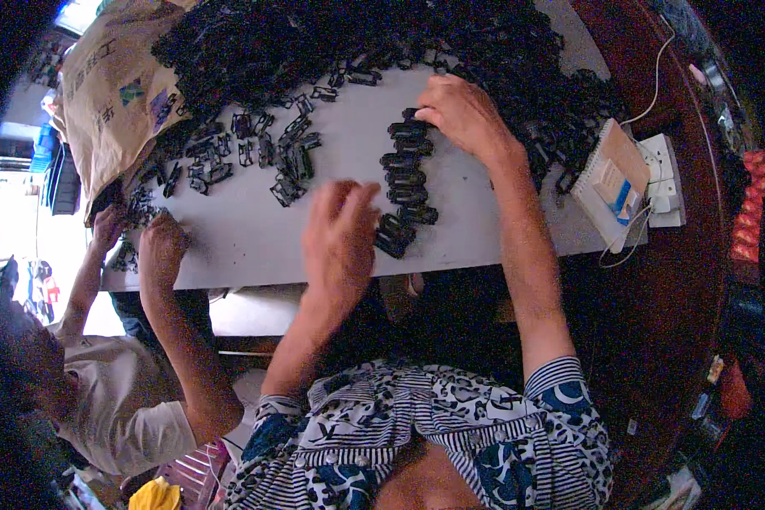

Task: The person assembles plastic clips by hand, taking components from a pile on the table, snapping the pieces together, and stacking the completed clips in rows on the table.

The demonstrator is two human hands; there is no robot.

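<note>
Small black plastic frame-like parts lie side by side in a column [408, 174] on the white table. At its far end is my right hand [466, 117], with thumb and fingers pinched at the edge of the end black plastic part [410, 114]. Left of the column, my left hand [340, 238] hovers over the tabletop, smeared by motion. Its fingers point toward the column, and whether they hold anything is unclear. More loose black parts [291, 161] lie scattered to its left.
A large dark heap of the same parts [357, 34] covers the table's far side. At left, a co-worker's hands [163, 242] handle parts beside a tan sack [115, 93]. A spiral notebook [608, 183] and a white power strip [661, 178] with cords sit at right.
</note>
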